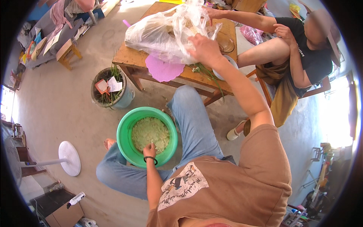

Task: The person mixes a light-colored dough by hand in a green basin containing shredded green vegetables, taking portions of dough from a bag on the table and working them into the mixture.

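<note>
My left hand reaches down into a round green plastic basin, a dark band around its wrist. Its fingers are closed at the edge of a heap of pale, greenish-white crumbly stuff; what they hold, if anything, is hidden. Across the wooden table, my right hand grips the near side of a big, crumpled, translucent plastic bag. The bag's contents show only faintly. Under its near edge, a purple scalloped mat hangs over the table edge.
A seated person at the right stretches an arm to the bag. Green stalks stick out past the table edge. A bucket with grass-like stems stands left of the table, a small wooden stool beyond. A white fan base is at left.
</note>
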Demonstrator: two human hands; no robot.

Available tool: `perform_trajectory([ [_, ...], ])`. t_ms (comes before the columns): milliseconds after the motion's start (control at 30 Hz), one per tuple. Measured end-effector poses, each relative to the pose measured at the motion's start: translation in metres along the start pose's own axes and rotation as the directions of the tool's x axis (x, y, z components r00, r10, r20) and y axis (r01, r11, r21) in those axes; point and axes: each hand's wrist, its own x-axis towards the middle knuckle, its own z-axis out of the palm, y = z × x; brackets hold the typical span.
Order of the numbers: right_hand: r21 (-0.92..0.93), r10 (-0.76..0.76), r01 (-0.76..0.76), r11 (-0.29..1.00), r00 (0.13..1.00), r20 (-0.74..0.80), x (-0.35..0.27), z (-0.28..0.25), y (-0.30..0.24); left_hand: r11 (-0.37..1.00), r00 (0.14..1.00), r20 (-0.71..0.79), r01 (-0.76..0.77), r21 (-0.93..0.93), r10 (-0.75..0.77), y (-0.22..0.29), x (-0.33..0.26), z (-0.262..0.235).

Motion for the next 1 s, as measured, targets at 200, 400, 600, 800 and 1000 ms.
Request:
perform_trajectory([
  [200, 0.441, 0.202, -0.550, 0.709, 0.757, 0.621, 0.068, -0.026, 0.020, 0.990, 0.999, -0.037, 0.035, -0.135, -0.040, -0.025, 0.005, -0.001],
  [400, 0.231, 0.092, -0.100, 0.968, 0.995, 0.044, 0.125, 0.050, 0.050, 0.990, 1.000, -0.017, -0.019, -0.141, 0.017, -0.026, -0.001, -0.001],
  [600, -0.007, 0.295, -0.304, 0.953, 0.918, 0.265, 0.118, 0.103, 0.054, 0.991, 1.000, -0.001, -0.004, -0.137, 0.004, -0.022, 0.000, 0.002],
  [800, -0.197, 0.520, -0.484, 0.852, 0.745, 0.418, 0.116, 0.114, 0.076, 0.991, 0.999, 0.024, -0.020, -0.131, 0.023, -0.030, 0.005, 0.006],
  [1000, 0.154, 0.713, -0.697, 0.701, 0.685, -0.148, 0.120, 0.099, 0.088, 0.993, 0.996, 0.082, -0.035, -0.109, 0.044, -0.009, -0.001, 0.005],
])
